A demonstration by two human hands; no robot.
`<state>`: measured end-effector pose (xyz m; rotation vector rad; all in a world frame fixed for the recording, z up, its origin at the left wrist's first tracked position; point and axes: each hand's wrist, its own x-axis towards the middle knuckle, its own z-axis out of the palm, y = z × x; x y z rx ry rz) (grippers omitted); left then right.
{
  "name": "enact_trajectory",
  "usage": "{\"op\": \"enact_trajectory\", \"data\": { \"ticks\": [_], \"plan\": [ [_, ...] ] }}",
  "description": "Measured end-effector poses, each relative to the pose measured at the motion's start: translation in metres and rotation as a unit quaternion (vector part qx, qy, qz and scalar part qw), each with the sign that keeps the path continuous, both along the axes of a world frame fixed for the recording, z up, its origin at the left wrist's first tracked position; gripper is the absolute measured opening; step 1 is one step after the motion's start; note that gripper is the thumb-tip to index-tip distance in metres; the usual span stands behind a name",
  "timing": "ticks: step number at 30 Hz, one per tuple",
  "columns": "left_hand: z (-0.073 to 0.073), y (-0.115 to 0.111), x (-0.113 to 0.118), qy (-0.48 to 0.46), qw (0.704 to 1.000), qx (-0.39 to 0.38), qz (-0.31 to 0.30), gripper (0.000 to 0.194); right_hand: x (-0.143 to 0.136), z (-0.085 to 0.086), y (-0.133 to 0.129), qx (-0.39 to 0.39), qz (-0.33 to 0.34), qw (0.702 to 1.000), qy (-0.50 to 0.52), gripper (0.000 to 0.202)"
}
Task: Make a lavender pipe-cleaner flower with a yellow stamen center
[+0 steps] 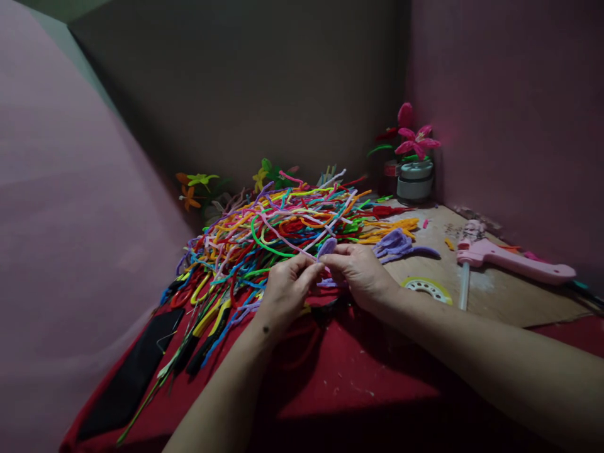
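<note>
Between my two hands is a purple pipe cleaner (pixel 327 247), bent into a narrow petal-like loop that sticks up above the fingertips. My left hand (pixel 291 284) pinches its lower end with thumb and forefinger. From the other side my right hand (pixel 357 272) grips it, fingertips closed close to the left thumb. Just behind them rises a big tangled heap of coloured pipe cleaners (pixel 283 220). Right of my right hand lies a bunch of purple looped pipe cleaners (pixel 395 244), with orange pipe cleaner pieces (pixel 394 229) beyond it.
A pink glue gun (pixel 514 261) and a tape roll (pixel 428 289) rest on the wooden board (pixel 495 305). Yellow-and-black pliers (pixel 210 330) and a black phone-like slab (pixel 132 377) lie left on red cloth. A pink pipe-cleaner flower (pixel 418 141) stands in a grey pot (pixel 415 182).
</note>
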<state>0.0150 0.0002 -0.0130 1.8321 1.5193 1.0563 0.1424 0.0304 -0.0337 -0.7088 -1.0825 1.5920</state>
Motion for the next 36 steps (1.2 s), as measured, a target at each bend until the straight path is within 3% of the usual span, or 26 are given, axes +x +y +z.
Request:
{"op": "enact_trajectory", "data": {
  "ticks": [2, 5, 12, 17, 21, 26, 29, 31, 34, 36],
  "plan": [
    [0.006, 0.0, 0.0, -0.068, 0.995, -0.077, -0.005, 0.021, 0.002, 0.002, 0.0, 0.015, 0.0, 1.0, -0.015, 0.01],
    [0.011, -0.001, 0.0, -0.105, 0.986, -0.128, -0.028, 0.019, 0.004, 0.004, 0.0, 0.037, 0.002, 0.999, -0.004, 0.009],
    [0.009, -0.002, 0.002, -0.118, 0.985, -0.123, -0.017, 0.023, 0.002, 0.001, 0.007, 0.02, -0.001, 0.998, 0.06, 0.015],
    [0.011, -0.003, 0.0, -0.094, 0.982, -0.152, -0.066, 0.017, 0.005, 0.0, 0.015, 0.007, -0.06, 0.995, 0.077, 0.013],
    [0.009, -0.002, 0.0, -0.116, 0.977, -0.164, -0.068, 0.016, 0.007, 0.002, 0.017, -0.014, -0.08, 0.991, 0.103, 0.011],
    [0.002, 0.001, -0.007, -0.256, 0.933, -0.212, -0.142, 0.015, 0.005, 0.005, 0.017, -0.047, -0.083, 0.988, 0.125, 0.013],
    [0.003, 0.003, -0.013, -0.27, 0.916, -0.245, -0.166, 0.018, 0.006, 0.005, 0.019, -0.048, -0.083, 0.987, 0.127, 0.014],
    [0.006, 0.005, -0.016, -0.24, 0.937, -0.224, -0.122, 0.022, 0.006, 0.004, 0.02, -0.043, -0.09, 0.987, 0.125, 0.014],
    [0.011, 0.007, -0.016, -0.169, 0.98, -0.102, -0.008, 0.028, 0.006, 0.002, 0.018, -0.027, -0.086, 0.991, 0.103, 0.012],
    [0.012, 0.007, -0.012, -0.127, 0.99, -0.056, 0.006, 0.026, 0.005, 0.0, 0.014, -0.009, -0.068, 0.994, 0.083, 0.012]
  ]
}}
